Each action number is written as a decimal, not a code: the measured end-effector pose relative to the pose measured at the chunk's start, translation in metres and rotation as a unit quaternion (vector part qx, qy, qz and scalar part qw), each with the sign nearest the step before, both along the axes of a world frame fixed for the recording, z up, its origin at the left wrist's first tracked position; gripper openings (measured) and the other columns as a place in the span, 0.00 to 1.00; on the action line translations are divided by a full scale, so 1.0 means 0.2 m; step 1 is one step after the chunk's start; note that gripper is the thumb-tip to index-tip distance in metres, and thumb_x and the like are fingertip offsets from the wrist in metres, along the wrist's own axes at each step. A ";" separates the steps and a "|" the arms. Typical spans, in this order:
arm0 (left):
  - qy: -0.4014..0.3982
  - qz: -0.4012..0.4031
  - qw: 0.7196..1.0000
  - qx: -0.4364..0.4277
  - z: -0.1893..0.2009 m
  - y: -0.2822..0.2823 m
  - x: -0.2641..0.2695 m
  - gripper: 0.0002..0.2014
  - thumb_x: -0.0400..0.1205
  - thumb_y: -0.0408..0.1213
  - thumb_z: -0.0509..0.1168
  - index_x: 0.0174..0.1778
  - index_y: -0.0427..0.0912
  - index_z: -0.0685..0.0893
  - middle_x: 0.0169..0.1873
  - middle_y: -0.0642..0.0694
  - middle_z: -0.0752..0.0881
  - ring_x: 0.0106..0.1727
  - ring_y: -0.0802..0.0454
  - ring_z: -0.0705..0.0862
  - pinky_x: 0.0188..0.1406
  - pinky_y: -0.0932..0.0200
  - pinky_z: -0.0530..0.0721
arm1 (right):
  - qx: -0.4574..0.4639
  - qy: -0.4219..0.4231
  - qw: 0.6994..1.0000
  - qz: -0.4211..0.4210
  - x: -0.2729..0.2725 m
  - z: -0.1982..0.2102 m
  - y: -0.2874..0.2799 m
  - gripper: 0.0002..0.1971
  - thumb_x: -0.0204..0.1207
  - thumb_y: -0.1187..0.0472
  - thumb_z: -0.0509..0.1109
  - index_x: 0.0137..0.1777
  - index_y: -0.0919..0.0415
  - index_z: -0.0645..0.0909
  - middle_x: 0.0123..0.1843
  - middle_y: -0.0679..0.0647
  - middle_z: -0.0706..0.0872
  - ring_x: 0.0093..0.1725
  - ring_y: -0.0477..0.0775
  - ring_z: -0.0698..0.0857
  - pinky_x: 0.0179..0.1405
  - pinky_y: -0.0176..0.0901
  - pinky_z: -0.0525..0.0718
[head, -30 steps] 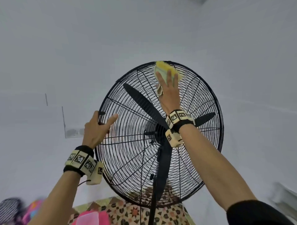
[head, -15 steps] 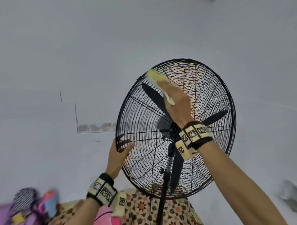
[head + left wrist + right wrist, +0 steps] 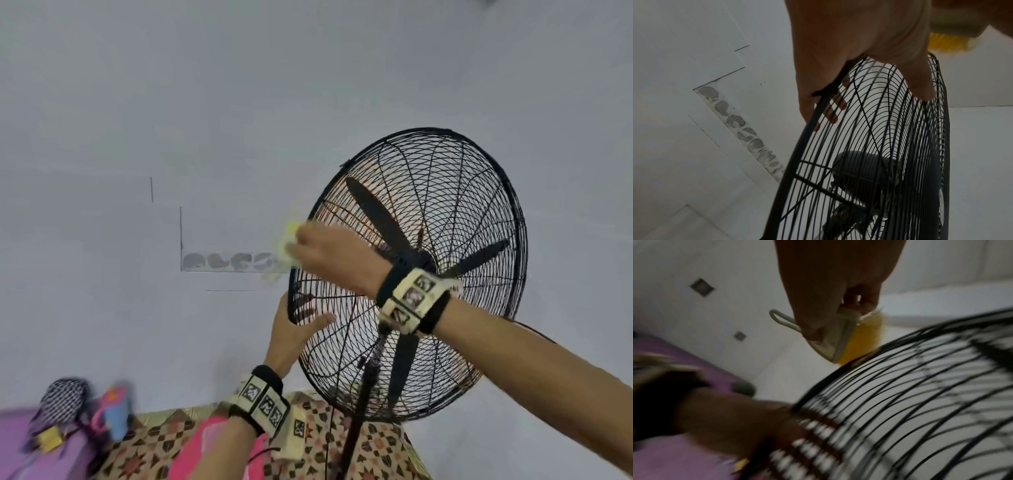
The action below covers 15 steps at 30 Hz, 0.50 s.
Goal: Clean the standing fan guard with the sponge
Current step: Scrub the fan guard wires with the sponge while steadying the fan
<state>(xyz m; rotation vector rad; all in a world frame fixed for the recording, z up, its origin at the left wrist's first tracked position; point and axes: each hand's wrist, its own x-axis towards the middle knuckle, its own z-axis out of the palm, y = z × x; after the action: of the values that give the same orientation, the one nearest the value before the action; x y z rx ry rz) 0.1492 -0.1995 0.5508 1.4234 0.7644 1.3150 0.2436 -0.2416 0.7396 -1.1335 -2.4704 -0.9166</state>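
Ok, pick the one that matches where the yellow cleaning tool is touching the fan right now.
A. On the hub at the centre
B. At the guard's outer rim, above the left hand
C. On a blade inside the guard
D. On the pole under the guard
B: the right hand holds the sponge with its yellow side against the fan guard at the rim, just above where the left hand grips it.

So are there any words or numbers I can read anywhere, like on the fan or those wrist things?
None can be read.
Cream wrist bands: black-and-white square code patterns only, no letters.
Black wire standing fan guard: no label visible.
Yellow cleaning sponge: no writing shows; blurred.
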 end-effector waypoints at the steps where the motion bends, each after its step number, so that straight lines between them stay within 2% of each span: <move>1: 0.019 0.025 0.999 0.008 0.00 0.01 0.02 0.35 0.73 0.49 0.86 0.73 0.50 0.78 0.62 0.59 0.85 0.64 0.59 0.83 0.60 0.63 0.81 | -0.038 -0.054 0.997 0.030 -0.01 -0.11 -0.02 0.07 0.82 0.62 0.74 0.58 0.64 0.85 0.41 0.50 0.78 0.41 0.53 0.78 0.36 0.50 0.87; 2: 0.041 0.059 0.997 0.014 0.01 0.01 0.03 0.24 0.77 0.39 0.83 0.64 0.46 0.80 0.55 0.56 0.85 0.59 0.53 0.84 0.60 0.61 0.83 | -0.060 -0.102 0.992 0.052 -0.02 -0.19 -0.05 0.12 0.80 0.62 0.77 0.61 0.63 0.85 0.44 0.53 0.82 0.42 0.53 0.80 0.34 0.47 0.87; 3: 0.051 0.070 0.996 0.014 0.01 0.01 0.03 0.19 0.78 0.33 0.82 0.57 0.46 0.80 0.51 0.54 0.85 0.56 0.49 0.83 0.61 0.57 0.84 | -0.079 -0.124 0.988 0.049 -0.01 -0.24 -0.07 0.14 0.79 0.61 0.77 0.64 0.62 0.85 0.47 0.56 0.84 0.43 0.55 0.83 0.34 0.47 0.88; 4: 0.041 0.051 0.998 0.010 0.00 0.01 0.02 0.20 0.77 0.35 0.83 0.58 0.47 0.81 0.52 0.53 0.86 0.57 0.49 0.84 0.62 0.55 0.84 | -0.080 -0.100 0.991 0.042 0.00 -0.23 -0.07 0.15 0.80 0.62 0.75 0.66 0.62 0.86 0.49 0.60 0.86 0.44 0.58 0.85 0.36 0.50 0.90; 6: 0.004 -0.015 1.000 -0.023 -0.01 -0.02 -0.01 0.35 0.70 0.52 0.87 0.71 0.54 0.79 0.62 0.57 0.87 0.64 0.57 0.85 0.65 0.55 0.81 | -0.001 0.005 1.000 0.026 0.03 -0.10 -0.07 0.14 0.83 0.65 0.70 0.67 0.66 0.86 0.52 0.66 0.89 0.47 0.65 0.88 0.40 0.58 0.92; 8: -0.010 -0.032 0.999 -0.026 -0.04 -0.02 -0.04 0.47 0.64 0.64 0.86 0.78 0.59 0.75 0.68 0.62 0.84 0.70 0.62 0.81 0.68 0.54 0.79 | 0.143 0.085 0.986 0.001 0.09 0.06 -0.05 0.16 0.85 0.60 0.67 0.69 0.65 0.86 0.56 0.68 0.90 0.48 0.66 0.88 0.39 0.58 0.91; 9: -0.012 -0.030 0.999 -0.026 -0.05 -0.02 -0.04 0.50 0.62 0.67 0.85 0.80 0.60 0.74 0.70 0.63 0.83 0.71 0.62 0.81 0.70 0.52 0.78 | 0.174 0.097 0.980 -0.013 0.12 0.12 -0.04 0.18 0.85 0.58 0.66 0.70 0.64 0.85 0.58 0.67 0.91 0.48 0.66 0.88 0.39 0.58 0.90; 11: -0.009 -0.020 1.000 -0.021 -0.05 -0.02 -0.03 0.51 0.62 0.69 0.85 0.80 0.59 0.74 0.71 0.60 0.84 0.72 0.59 0.81 0.72 0.48 0.78 | 0.187 0.065 0.980 0.003 0.14 0.06 -0.02 0.16 0.82 0.61 0.70 0.68 0.64 0.86 0.57 0.64 0.92 0.45 0.64 0.88 0.37 0.54 0.88; 13: -0.008 -0.013 1.000 -0.017 -0.03 -0.02 -0.01 0.43 0.68 0.61 0.85 0.77 0.56 0.77 0.69 0.56 0.86 0.70 0.59 0.84 0.72 0.45 0.81 | 0.109 -0.005 0.990 0.085 0.14 -0.12 -0.04 0.18 0.76 0.67 0.77 0.66 0.63 0.87 0.52 0.61 0.93 0.40 0.59 0.85 0.32 0.48 0.85; 15: -0.016 -0.005 1.000 0.010 -0.03 0.00 0.00 0.31 0.76 0.44 0.84 0.73 0.50 0.79 0.64 0.52 0.88 0.63 0.62 0.86 0.69 0.41 0.85 | 0.018 -0.077 0.990 0.119 0.11 -0.26 -0.08 0.22 0.72 0.65 0.83 0.67 0.61 0.87 0.52 0.59 0.92 0.41 0.57 0.85 0.32 0.49 0.87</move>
<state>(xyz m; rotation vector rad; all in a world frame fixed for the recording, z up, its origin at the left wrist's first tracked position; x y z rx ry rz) 0.1491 -0.1997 0.5451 1.4177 0.7248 1.3385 0.2659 -0.2585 0.6869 -0.7591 -2.6269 -1.0054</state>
